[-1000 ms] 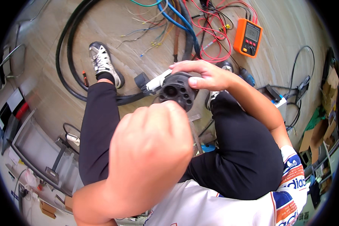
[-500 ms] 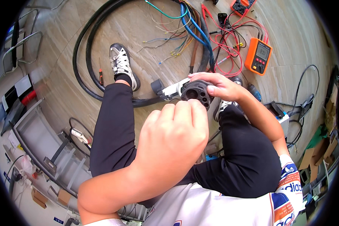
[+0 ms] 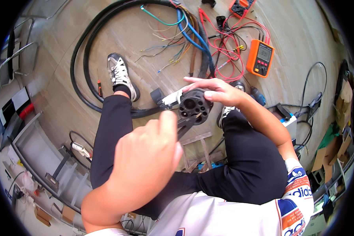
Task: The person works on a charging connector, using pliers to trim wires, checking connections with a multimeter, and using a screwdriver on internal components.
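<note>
My right hand [image 3: 224, 93] grips a black round charging plug [image 3: 192, 103] with a white body [image 3: 172, 98], thumb on its rim. Several round holes in its face are turned up toward me. My left hand [image 3: 147, 151] is closed round a dark slim two-pronged tool [image 3: 187, 125]; whether it is tweezers or pliers I cannot tell. Its tip meets the lower part of the plug's face, and a small pale bit shows there. The fingers of my left hand hide the rest of the tool.
A thick black cable [image 3: 75, 67] loops across the floor, ending in loose coloured wires [image 3: 181, 43]. An orange meter [image 3: 260, 58] lies at the right with tangled red and black leads [image 3: 228, 51]. A screwdriver [image 3: 100, 88] lies near my left shoe [image 3: 120, 72].
My left hand has drawn back to the left and nearer me, uncovering the tool. The plug's face has turned more into view.
</note>
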The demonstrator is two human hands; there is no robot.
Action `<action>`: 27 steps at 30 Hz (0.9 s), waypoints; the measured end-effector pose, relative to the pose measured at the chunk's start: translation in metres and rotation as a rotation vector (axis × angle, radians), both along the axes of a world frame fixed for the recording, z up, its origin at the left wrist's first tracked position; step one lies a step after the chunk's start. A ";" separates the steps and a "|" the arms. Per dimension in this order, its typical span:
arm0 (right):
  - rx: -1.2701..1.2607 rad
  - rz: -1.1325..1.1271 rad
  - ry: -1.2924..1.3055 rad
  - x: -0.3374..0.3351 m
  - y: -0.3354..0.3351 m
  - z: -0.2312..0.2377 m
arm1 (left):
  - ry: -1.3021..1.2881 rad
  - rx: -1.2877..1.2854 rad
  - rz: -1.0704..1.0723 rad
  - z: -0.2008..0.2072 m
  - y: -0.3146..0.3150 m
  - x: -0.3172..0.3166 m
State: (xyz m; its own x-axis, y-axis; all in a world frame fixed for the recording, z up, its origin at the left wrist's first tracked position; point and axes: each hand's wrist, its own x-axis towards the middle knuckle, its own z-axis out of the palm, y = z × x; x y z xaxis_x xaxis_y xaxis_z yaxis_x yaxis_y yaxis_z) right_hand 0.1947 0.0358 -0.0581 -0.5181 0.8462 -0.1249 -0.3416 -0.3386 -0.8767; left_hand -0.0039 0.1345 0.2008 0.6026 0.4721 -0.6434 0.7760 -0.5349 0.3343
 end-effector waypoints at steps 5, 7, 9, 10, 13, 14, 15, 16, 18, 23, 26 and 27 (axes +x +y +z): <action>-0.182 -0.038 0.021 -0.008 0.007 0.016 | -0.153 0.030 0.199 -0.008 0.018 -0.011; -0.113 -0.042 -0.021 -0.009 0.012 0.021 | -0.153 -0.045 0.285 -0.015 0.026 -0.011; -0.082 -0.018 -0.014 -0.013 0.015 0.014 | -0.149 -0.121 0.364 -0.020 0.031 -0.015; -0.066 -0.011 -0.016 -0.013 0.015 0.014 | -0.144 -0.140 0.366 -0.022 0.033 -0.018; -0.037 0.008 -0.036 -0.014 0.018 0.018 | -0.108 -0.200 0.370 -0.030 0.038 -0.024; -0.043 0.011 -0.054 -0.014 0.018 0.018 | -0.103 -0.202 0.360 -0.033 0.037 -0.027; -0.049 0.014 -0.072 -0.015 0.019 0.019 | -0.098 -0.203 0.349 -0.036 0.037 -0.029; -0.049 -0.029 -0.031 -0.016 0.020 0.020 | -0.119 -0.206 0.350 -0.037 0.036 -0.030; -0.080 -0.018 -0.042 -0.018 0.018 0.021 | -0.165 -0.226 0.345 -0.042 0.034 -0.027; -0.032 0.008 -0.043 -0.025 0.015 0.026 | -0.212 -0.300 0.368 -0.037 0.023 -0.017; 0.082 0.044 -0.109 -0.025 0.006 0.032 | -0.207 -0.349 0.274 -0.044 0.016 -0.015; 0.127 0.066 -0.131 -0.026 0.003 0.032 | -0.189 -0.363 0.277 -0.045 0.016 -0.011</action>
